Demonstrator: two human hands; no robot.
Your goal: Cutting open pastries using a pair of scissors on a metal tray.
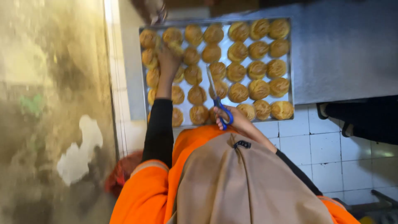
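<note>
A metal baking tray [291,62] holds several rows of round golden pastries [258,89]. My left hand [167,63], at the end of a black sleeve, reaches into the tray's far left part and closes its fingers on one pastry [175,48]. My right hand [234,119] sits at the tray's near edge and grips blue-handled scissors [219,105]. Their blades point away from me, over the middle pastries. An orange vest and a tan cloth fill the bottom of the view.
The tray lies on a grey worktop [344,49]. White floor tiles [323,145] show at the right, with a dark object [365,118] on them. A mottled wall [49,103] runs along the left. Something red [120,174] lies low beside it.
</note>
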